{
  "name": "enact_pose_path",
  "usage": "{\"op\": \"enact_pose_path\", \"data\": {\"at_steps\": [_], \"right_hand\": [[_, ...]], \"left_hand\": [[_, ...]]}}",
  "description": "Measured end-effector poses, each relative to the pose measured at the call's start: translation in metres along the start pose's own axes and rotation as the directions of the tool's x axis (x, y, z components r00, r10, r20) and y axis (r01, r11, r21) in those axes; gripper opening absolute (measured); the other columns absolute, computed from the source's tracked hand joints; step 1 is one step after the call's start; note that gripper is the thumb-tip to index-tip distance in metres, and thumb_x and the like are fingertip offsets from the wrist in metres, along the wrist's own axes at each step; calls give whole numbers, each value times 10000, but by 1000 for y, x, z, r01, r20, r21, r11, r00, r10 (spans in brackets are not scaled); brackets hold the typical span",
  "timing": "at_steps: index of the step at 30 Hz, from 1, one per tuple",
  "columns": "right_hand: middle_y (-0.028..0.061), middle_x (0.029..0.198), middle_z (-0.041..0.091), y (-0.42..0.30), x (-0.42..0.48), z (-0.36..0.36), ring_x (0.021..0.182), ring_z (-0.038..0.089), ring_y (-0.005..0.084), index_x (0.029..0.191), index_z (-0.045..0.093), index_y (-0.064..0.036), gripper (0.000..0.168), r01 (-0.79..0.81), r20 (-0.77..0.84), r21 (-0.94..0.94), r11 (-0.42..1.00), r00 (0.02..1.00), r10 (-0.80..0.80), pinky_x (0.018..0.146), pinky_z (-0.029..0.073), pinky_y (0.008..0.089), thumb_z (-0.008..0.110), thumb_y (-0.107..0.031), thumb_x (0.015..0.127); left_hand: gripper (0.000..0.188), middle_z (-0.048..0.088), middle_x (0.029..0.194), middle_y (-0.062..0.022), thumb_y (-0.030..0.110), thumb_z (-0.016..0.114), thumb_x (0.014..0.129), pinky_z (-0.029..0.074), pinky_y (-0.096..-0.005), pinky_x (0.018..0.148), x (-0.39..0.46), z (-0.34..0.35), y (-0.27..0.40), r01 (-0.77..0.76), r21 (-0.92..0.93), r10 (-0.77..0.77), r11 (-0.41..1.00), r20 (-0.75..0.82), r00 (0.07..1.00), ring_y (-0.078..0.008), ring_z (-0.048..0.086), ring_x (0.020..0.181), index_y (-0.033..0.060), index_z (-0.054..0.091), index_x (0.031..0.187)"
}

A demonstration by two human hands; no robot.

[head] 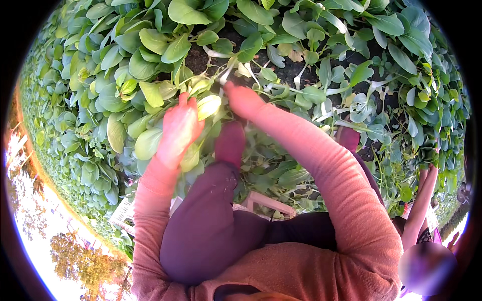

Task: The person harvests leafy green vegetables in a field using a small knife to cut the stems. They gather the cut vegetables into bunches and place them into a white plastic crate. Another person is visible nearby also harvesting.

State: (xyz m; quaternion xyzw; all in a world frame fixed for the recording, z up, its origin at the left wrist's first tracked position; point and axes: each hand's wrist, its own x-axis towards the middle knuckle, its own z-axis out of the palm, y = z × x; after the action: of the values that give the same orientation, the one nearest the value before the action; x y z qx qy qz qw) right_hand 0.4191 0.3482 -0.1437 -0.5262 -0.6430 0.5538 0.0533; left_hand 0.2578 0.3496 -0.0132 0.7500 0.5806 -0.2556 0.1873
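Observation:
My left hand [182,126] is closed around the stems of a leafy green plant [197,85], which looks like pak choi. A pale yellow-green leaf [209,107] sticks out beside its fingers. Just to the right, my right hand [243,99] has its fingers curled near a white stem base [225,77]. Whether it grips anything is hidden by the fingers and blur. Loose plants with white stems [297,81] lie on dark soil [197,58] ahead and to the right of my hands.
Dense standing greens [128,64] fill the left and far side. My dark red shoes [229,143] are among trampled leaves [278,165]. A white plastic crate [124,214] is at left, and a pinkish frame [269,203] behind my legs. At right, a co-worker's arms [421,203] reach into greens.

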Motion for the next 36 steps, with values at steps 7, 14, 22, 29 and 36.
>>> {"op": "enact_pose_path", "data": {"at_steps": [7, 14, 22, 29, 36], "right_hand": [[14, 783, 553, -10, -13, -52, 649, 521, 74, 1059, 527, -43, 450, -227, 178, 776, 589, 974, 141, 554, 414, 239, 600, -443, 865], [-38, 820, 550, -26, -38, -74, 673, 491, 44, 1055, 551, -91, 377, -122, 114, 866, 484, 992, 46, 538, 363, 173, 645, -393, 851], [-57, 880, 569, -42, -69, -67, 831, 514, 28, 986, 569, -79, 221, 29, 14, 918, 395, 994, -105, 747, 446, 208, 699, -173, 834], [55, 848, 615, -3, -61, -57, 792, 578, 133, 1009, 491, -73, 315, -6, -50, 803, 596, 996, 77, 684, 478, 273, 533, -373, 924], [159, 1056, 536, -4, -44, -68, 967, 582, 291, 1133, 481, -2, 253, 414, -378, 143, 899, 862, -337, 838, 471, 365, 498, -159, 935]], "left_hand": [[643, 445, 1322, -120, 86, 774, 565, 486, -364, 758, -33, -10, 20, -106, -25, 94, 994, -290, 953, -297, 598, 849, -2, 535, 1155], [614, 468, 1311, -90, 69, 752, 524, 355, -454, 968, -51, -33, 40, -201, 49, 204, 978, -382, 901, -270, 524, 1022, 41, 567, 1109], [361, 595, 1039, -130, -19, 588, 668, 373, -483, 998, -44, -27, 43, -348, -67, 253, 935, -562, 788, -286, 582, 967, 18, 521, 1021], [403, 585, 833, -98, -12, 556, 684, 455, -372, 867, -48, -17, 38, -380, 10, 344, 925, -446, 826, -229, 589, 791, -8, 547, 1086], [655, 541, 1082, -123, -49, 665, 549, 491, -379, 730, -60, -10, 26, -269, -108, 253, 957, -146, 956, -297, 597, 846, 15, 497, 1179]]}}
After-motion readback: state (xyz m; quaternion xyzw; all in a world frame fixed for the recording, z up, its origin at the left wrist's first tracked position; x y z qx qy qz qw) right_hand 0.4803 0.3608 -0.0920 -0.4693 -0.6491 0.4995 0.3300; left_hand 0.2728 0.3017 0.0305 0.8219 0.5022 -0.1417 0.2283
